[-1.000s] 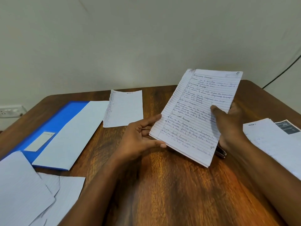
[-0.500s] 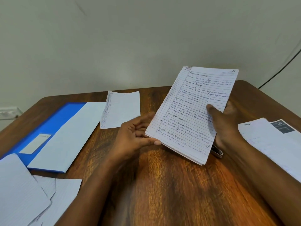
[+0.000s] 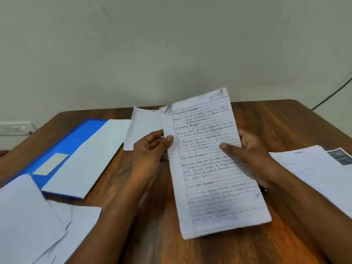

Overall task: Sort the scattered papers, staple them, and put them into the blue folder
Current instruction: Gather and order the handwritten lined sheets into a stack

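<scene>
Both hands hold the handwritten sheaf [image 3: 211,162] upright at frame centre, left hand [image 3: 150,151] pinching its left edge, right hand [image 3: 249,151] gripping the right with thumb across the page, likely to square the sheets for stapling. The blue folder [image 3: 76,136] lies at left, partly covered by a white sheet [image 3: 89,157]; loose papers [image 3: 34,221] crowd the lower left

The handwritten sheet [image 3: 211,161] carries a circled "1" in its top corner; the lines of blue script under it are too blurred to read. Print on the dark-headed page [image 3: 340,156] at the right and the label [image 3: 50,163] on the blue folder [image 3: 76,138] can't be read either.
</scene>
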Motion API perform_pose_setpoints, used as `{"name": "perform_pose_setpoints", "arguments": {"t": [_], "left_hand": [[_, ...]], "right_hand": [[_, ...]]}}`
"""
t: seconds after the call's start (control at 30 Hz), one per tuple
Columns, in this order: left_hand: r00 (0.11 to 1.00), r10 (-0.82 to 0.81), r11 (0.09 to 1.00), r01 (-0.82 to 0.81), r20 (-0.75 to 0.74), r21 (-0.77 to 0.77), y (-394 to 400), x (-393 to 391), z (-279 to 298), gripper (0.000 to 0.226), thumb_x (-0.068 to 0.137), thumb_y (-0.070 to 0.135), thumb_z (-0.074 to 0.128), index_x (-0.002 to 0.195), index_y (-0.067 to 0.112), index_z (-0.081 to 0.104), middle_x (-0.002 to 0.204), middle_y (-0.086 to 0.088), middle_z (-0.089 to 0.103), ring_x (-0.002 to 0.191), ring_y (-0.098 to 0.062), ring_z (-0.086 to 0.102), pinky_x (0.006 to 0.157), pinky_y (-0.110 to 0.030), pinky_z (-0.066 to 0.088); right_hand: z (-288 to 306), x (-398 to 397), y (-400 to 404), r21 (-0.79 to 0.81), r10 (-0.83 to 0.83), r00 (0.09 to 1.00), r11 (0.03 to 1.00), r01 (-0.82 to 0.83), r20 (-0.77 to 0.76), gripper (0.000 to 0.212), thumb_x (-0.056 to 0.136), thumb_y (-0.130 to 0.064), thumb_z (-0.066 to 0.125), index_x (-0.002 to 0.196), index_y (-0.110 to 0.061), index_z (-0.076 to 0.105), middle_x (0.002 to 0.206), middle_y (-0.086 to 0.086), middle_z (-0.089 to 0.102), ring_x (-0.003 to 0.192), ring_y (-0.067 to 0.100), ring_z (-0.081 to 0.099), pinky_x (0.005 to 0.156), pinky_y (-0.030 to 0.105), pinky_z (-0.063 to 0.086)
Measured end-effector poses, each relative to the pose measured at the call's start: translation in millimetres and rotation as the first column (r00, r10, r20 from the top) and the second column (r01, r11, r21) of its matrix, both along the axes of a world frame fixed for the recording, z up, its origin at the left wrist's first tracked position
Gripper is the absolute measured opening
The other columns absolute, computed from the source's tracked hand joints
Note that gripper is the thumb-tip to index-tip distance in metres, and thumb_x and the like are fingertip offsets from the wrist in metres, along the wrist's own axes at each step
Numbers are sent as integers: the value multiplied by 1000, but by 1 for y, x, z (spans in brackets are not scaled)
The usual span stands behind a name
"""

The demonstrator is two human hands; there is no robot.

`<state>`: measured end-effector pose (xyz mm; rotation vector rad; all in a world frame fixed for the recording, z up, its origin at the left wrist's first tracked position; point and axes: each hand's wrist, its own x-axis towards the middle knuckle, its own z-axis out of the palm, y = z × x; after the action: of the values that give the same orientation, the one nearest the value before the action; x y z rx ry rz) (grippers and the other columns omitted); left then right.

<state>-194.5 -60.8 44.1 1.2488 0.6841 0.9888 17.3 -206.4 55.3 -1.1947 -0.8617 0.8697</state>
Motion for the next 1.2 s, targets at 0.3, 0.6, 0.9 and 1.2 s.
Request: {"name": "perform_pose_setpoints", "arguments": {"t": [0.3,0.6,0.9,1.2], "left_hand": [[944,329,933,-330,33,144,23,-17,4,45,81,4,89,120,18,70,113,-4,78,97,-19,79,66,-34,65],[941,337,908,-321,-14,271,17,-18,-2,17,85,18,88,100,16,80,104,5,80,91,-22,78,82,-51,66],[920,374,926,-378,118,11,24,-12,-3,6,89,12,83,92,12,78,85,-6,79,83,-25,73,79,-48,62],[928,358,934,-357,101,-30,25,-14,-1,9,91,14,81,98,13,76,83,3,80,83,-19,75,72,-40,62]], "right_hand": [[-5,-8,-1,-74,115,992,991,-111,53,34,91,2,61,124,-6,62,116,9,78,106,26,76,75,29,63],[-12,-12,0,-81,132,990,989,-127,54,39,92,5,59,130,-5,59,120,10,76,110,27,75,79,30,63],[-8,-14,-2,-100,94,979,992,-77,181,36,91,2,64,124,-13,64,115,0,79,105,19,76,78,25,62],[-7,-12,-3,-93,97,972,993,-78,216,45,85,-10,71,129,-12,63,120,1,77,109,20,75,84,27,62]]}}
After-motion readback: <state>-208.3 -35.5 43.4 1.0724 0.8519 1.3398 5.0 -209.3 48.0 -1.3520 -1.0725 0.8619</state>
